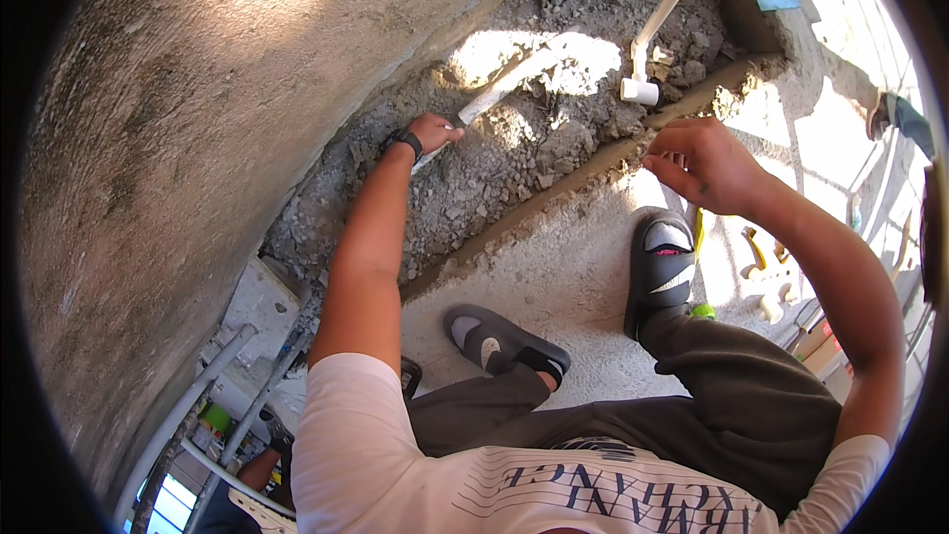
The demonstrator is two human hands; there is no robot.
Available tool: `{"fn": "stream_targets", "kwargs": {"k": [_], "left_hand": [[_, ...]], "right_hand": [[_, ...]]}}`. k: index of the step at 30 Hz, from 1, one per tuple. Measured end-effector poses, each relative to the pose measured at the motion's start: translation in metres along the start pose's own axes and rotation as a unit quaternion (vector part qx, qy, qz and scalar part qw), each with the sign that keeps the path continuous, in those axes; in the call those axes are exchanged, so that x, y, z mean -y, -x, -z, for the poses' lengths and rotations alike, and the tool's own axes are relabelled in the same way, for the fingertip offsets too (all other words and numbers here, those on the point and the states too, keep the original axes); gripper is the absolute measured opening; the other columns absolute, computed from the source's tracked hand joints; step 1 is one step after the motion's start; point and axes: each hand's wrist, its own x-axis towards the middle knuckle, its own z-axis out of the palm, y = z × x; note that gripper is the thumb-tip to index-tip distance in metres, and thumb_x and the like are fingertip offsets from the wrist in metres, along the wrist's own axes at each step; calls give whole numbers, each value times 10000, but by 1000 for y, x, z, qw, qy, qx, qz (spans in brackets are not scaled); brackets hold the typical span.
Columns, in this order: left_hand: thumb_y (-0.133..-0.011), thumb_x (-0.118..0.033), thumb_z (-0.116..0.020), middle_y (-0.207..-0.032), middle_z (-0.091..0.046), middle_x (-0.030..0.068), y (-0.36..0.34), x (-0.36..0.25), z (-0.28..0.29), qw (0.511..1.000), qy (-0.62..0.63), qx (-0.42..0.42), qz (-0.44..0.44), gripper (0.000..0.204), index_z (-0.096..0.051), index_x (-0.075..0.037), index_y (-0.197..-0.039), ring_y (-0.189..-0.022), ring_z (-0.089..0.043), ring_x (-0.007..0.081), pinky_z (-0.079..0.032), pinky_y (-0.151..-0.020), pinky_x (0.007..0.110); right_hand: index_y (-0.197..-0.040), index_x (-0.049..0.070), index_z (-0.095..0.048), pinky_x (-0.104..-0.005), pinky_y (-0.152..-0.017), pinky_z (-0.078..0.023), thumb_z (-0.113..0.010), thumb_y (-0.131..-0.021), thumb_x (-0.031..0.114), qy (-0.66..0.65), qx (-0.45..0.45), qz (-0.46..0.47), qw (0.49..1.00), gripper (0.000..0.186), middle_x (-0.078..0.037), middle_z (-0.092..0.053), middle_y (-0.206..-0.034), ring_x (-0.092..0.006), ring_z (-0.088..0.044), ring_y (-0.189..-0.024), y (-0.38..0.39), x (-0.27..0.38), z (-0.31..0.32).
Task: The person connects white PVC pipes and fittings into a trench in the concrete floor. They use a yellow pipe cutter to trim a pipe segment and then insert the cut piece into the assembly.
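A narrow trench of grey rubble and soil (578,143) runs along the foot of a rough plastered wall (227,69). Down in it lies a white plastic pipe (509,86), partly in bright sun and partly among the rubble. My left hand (433,133), with a black band on its wrist, reaches into the trench and is closed round the near part of this pipe. Above the trench's right edge hangs my right hand (704,166). Its fingers are curled in, and nothing shows in them; the palm is hidden.
Another white pipe with an elbow fitting (640,91) slants over the trench's far end. Several pale fittings (773,305) lie on the concrete (534,287) right of my feet. Metal rails (188,405) and a person's arm (259,470) are at lower left; another person's leg (905,124) stands far right.
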Motion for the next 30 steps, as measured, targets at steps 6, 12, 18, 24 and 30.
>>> {"fn": "stream_targets", "kwargs": {"k": [6, 12, 18, 24, 30], "left_hand": [[-900, -544, -712, -1207, -726, 178, 2, 10, -2, 999, 31, -9, -5, 553, -763, -35, -1109, -1159, -664, 310, -471, -1022, 414], [-914, -540, -689, -1166, -742, 144, -4, -1, -4, 999, 33, 21, 1, 480, -779, -69, -944, -1137, -659, 285, -448, -1024, 397], [-918, -505, -687, -1119, -745, 111, -13, 18, -4, 998, 34, 44, -3, 411, -771, -108, -856, -1105, -648, 272, -443, -1009, 398], [-914, -612, -629, -1117, -737, 133, 1, -3, -5, 999, 18, 40, 19, 546, -764, -89, -829, -1079, -659, 293, -444, -1007, 410], [-898, -764, -532, -1260, -672, 233, 27, -23, -5, 994, -35, -44, 91, 813, -733, -19, -1153, -1229, -605, 349, -465, -1035, 450]], "right_hand": [[-902, 12, -719, -421, -697, -551, -695, -924, 186, -32, 15, -44, 998, 177, -162, -701, -811, -324, -701, -761, -1, 9, 8], [-901, 5, -717, -416, -684, -548, -697, -923, 180, -36, -10, -23, 999, 178, -159, -698, -804, -304, -700, -747, 5, 4, 8], [-909, 6, -720, -408, -679, -549, -696, -929, 187, -73, -21, -40, 996, 183, -150, -698, -801, -283, -697, -737, 4, 8, 10], [-910, 18, -723, -403, -681, -550, -693, -928, 193, -41, -8, -48, 998, 178, -147, -714, -824, -283, -704, -744, 8, 10, 10], [-894, 27, -717, -419, -693, -556, -705, -914, 188, -29, -1, 32, 999, 162, -143, -705, -796, -321, -709, -744, 6, 6, -5]]}}
